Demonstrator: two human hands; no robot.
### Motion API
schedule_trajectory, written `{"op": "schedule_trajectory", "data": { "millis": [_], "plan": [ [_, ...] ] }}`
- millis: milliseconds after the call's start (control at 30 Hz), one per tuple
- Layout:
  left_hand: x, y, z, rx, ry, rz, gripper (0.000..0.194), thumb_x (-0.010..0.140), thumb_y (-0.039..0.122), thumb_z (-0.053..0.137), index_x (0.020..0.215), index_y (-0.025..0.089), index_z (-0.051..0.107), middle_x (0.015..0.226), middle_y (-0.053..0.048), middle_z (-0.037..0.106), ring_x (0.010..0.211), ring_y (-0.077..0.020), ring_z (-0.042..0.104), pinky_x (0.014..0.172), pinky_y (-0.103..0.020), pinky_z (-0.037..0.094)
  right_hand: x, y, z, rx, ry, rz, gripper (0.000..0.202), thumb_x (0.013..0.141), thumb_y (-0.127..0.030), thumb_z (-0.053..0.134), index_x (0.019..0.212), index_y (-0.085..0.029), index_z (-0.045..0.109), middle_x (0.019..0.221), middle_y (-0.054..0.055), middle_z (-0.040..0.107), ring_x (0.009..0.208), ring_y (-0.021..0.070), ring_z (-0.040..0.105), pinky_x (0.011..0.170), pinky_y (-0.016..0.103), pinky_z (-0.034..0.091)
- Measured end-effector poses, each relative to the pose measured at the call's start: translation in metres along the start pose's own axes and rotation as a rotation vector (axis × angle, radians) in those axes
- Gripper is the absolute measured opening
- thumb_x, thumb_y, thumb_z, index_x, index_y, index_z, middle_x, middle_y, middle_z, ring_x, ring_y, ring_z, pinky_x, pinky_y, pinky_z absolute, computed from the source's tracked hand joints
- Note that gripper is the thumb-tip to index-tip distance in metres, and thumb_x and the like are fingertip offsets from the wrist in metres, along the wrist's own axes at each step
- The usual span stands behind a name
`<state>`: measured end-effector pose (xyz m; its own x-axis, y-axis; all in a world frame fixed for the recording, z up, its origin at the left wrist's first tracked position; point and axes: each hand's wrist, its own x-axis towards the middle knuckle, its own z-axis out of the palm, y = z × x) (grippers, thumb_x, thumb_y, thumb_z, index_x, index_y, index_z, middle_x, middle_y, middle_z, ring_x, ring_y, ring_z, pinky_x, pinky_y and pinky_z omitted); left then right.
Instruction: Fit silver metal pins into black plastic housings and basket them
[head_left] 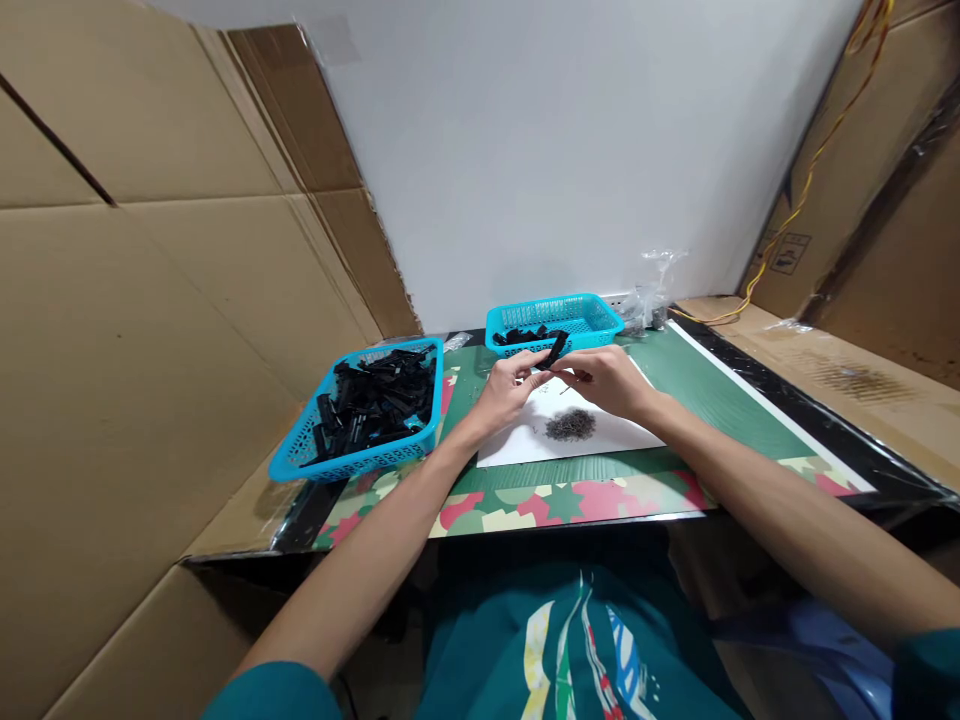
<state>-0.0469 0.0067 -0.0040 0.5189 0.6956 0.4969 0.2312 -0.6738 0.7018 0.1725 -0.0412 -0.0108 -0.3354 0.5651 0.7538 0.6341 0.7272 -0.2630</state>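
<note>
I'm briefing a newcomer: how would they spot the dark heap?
Find the green mat with a colourful patterned border, then the flat white sheet on it. The heap of tiny dark-grey pieces lies there, loose, unlike the larger black parts in the blue perforated baskets.

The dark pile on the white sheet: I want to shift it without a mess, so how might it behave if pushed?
The dark pile would probably spread rather than move as one, since it looks like a loose heap of tiny pieces. Bits could easily stray off the white sheet, which looks flat with no visible raised rim.
</note>
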Motion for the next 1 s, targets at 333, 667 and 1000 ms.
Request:
{"op": "schedule_trajectory", "data": {
  "millis": [333, 667, 1000],
  "plan": [
    [0.000, 0.012, 0.005, -0.371, -0.207, -0.196, 0.068, 0.090, 0.085, 0.060, 0.081, 0.017, 0.059, 0.066, 0.003, 0.047, 0.050, -0.0068, 0.034, 0.046, -0.024, 0.026, 0.008, -0.001, -0.005, 0.290, 0.040, 0.182, 0.043, 0.097, -0.058, 0.071, 0.088, -0.019, 0.085, 0.061, 0.001, 0.057, 0.057, 0.0131, 0.040, 0.057, 0.030, 0.036],
    [0.000, 0.009, 0.008, -0.130, -0.138, -0.143, 0.068, 0.095, 0.076, 0.062, 0.125, 0.016, 0.069, 0.092, -0.006, 0.067, 0.066, -0.0122, 0.053, 0.060, -0.026, 0.043, 0.008, 0.005, -0.016, 0.276, -0.066, 0.311, 0.024, 0.091, -0.041, 0.076, 0.085, -0.019, 0.086, 0.060, -0.001, 0.048, 0.060, 0.0132, 0.040, 0.061, 0.032, 0.035],
    [-0.013, 0.017, 0.008, 0.415, -0.002, -0.006, 0.023, 0.096, 0.039, 0.077, 0.111, 0.023, 0.081, 0.104, -0.004, 0.083, 0.077, -0.0172, 0.068, 0.075, -0.031, 0.050, 0.007, 0.010, -0.023, 0.208, -0.253, 0.297, 0.017, 0.090, -0.031, 0.074, 0.085, -0.019, 0.084, 0.060, -0.003, 0.047, 0.059, 0.0124, 0.038, 0.060, 0.031, 0.030]
  ]
}}
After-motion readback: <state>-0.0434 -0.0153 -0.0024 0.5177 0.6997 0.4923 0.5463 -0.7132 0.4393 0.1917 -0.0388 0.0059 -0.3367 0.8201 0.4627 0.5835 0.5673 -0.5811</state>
